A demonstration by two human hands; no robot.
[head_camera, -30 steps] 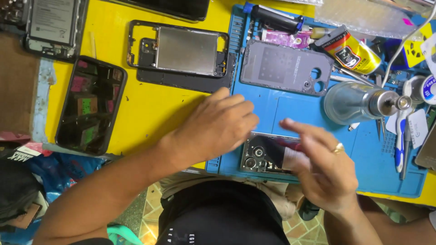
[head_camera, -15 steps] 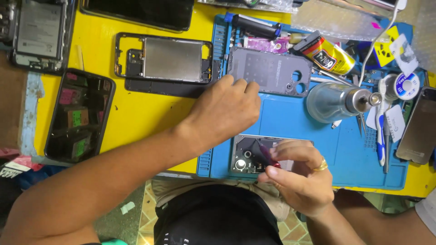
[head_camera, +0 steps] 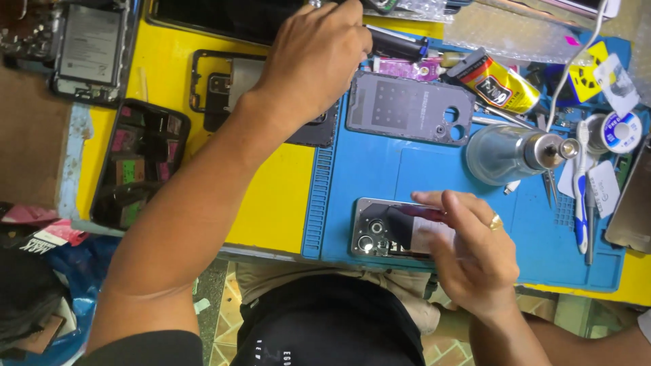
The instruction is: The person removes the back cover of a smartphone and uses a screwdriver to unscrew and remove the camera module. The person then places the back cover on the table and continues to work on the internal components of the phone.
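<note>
Silver camera-backed phone (head_camera: 390, 237) lies flat on the blue silicone work mat (head_camera: 475, 203) atop the yellow table (head_camera: 271, 203), long axis left-right, lenses leftward, its right end hidden under the right hand (head_camera: 475, 257), whose fingers pinch it. Left hand (head_camera: 315, 57) reaches far; its fingers' grasp cannot be told.

Yellow glue tube (head_camera: 498, 85), metal bottle (head_camera: 505, 154), toothbrush (head_camera: 580, 203)

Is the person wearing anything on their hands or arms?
No gloves and no long sleeves. The right hand has a gold ring on one finger. The left hand wears nothing, and a dark short sleeve shows at the top of that arm.
</note>
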